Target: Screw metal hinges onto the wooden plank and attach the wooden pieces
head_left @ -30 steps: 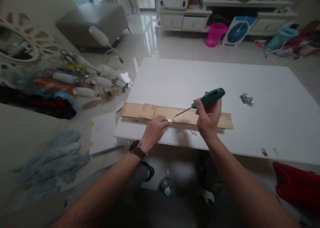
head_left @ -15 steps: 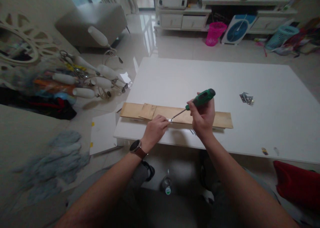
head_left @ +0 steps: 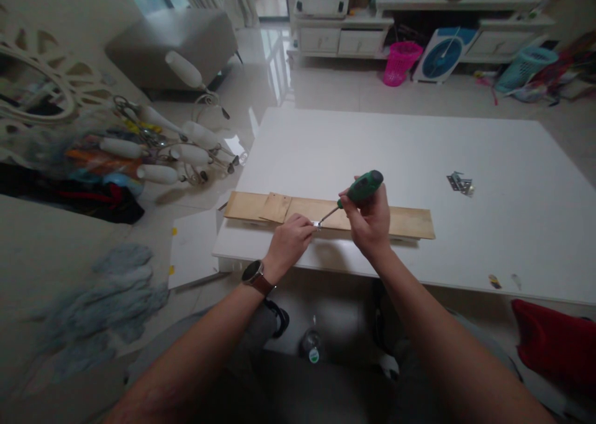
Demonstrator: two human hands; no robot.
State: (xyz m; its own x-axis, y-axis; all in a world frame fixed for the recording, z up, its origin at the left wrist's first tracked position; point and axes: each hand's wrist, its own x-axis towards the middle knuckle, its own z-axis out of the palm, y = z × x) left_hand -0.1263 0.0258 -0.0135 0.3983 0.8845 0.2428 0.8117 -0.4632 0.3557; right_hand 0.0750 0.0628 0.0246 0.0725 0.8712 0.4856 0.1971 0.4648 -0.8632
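A long, narrow wooden board lies along the near side of the white panel. At its front edge, the fingertips of my left hand pinch a small metal bracket against the board. My right hand is wrapped round the green and black handle of a screwdriver. The screwdriver slants down to the left, and its tip meets the bracket beside my left fingertips. Any screw under the tip is too small to make out. A short wooden piece rests on the board left of my hands.
Several metal brackets lie heaped on the panel at the right. Two small bits sit near its front edge. A white board leans at the left, with a lamp beyond. A plastic bottle stands below between my legs.
My right hand and the screwdriver handle have shifted a little left and down, making the shaft steeper. The tip stays at the bracket, and my left hand keeps its place.
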